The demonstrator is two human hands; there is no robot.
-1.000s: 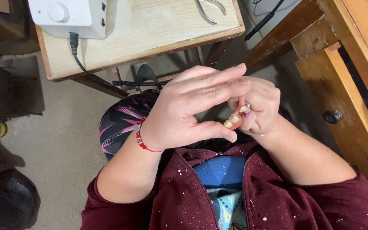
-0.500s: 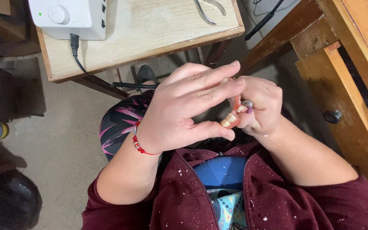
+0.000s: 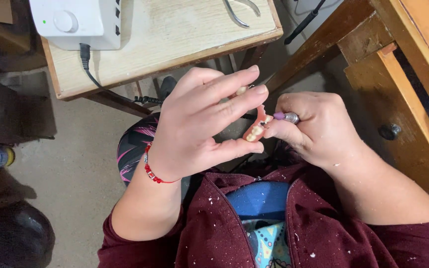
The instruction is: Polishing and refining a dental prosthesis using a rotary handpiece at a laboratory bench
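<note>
Denture (image 3: 255,130) pinched between left hand (image 3: 199,124) thumb and fingers (image 3: 234,97).

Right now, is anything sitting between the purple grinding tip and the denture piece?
Nothing visible. The purple tip in the right hand sits right at the edge of the pink denture piece, which the left hand pinches between thumb and fingers.

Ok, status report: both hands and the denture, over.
Left hand pinching pink denture at fingertips. Right hand gripping rotary tool, purple tip at denture edge. Nothing between hands; pliers lie apart on table.
</note>
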